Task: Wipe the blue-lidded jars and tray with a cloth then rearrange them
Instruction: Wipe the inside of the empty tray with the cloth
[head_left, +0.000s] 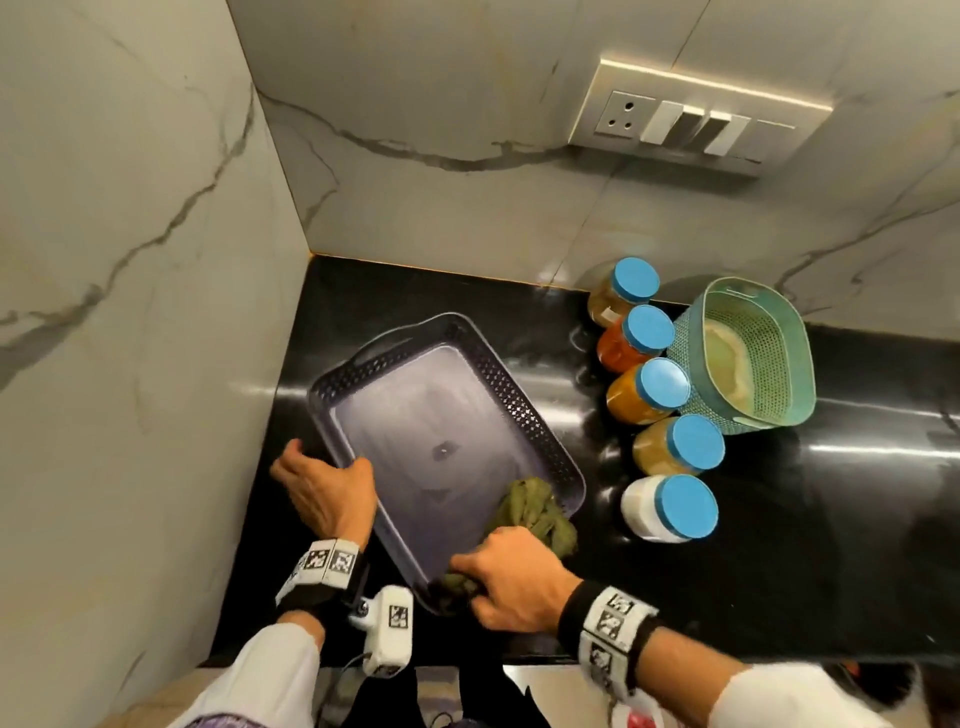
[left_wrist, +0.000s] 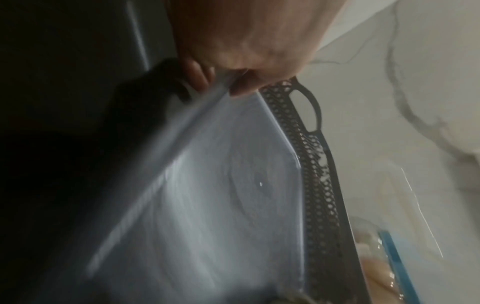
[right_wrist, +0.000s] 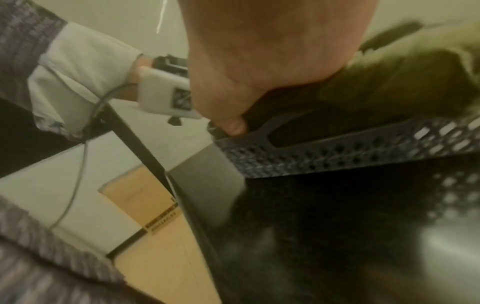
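Observation:
A dark grey tray (head_left: 519, 384) with perforated walls lies slantwise on the black counter, nothing standing in it. My left hand (head_left: 324, 486) grips its left long rim (left_wrist: 221, 86), thumb inside, fingers under the edge. My right hand (head_left: 506, 579) holds an olive-green cloth (head_left: 535, 512) bunched against the tray's near end wall, beside the handle slot (right_wrist: 293, 133); the cloth (right_wrist: 405, 82) spills over the rim. Several blue-lidded jars (head_left: 657, 389) stand in a row right of the tray, from a pale one at the back (head_left: 623, 291) to a white one in front (head_left: 670, 509).
A teal perforated basket (head_left: 753, 358) stands right of the jar row. Marble walls close the counter on the left and behind, with a switch plate (head_left: 691, 122) high up. The counter's front edge (head_left: 519, 660) runs just under my wrists.

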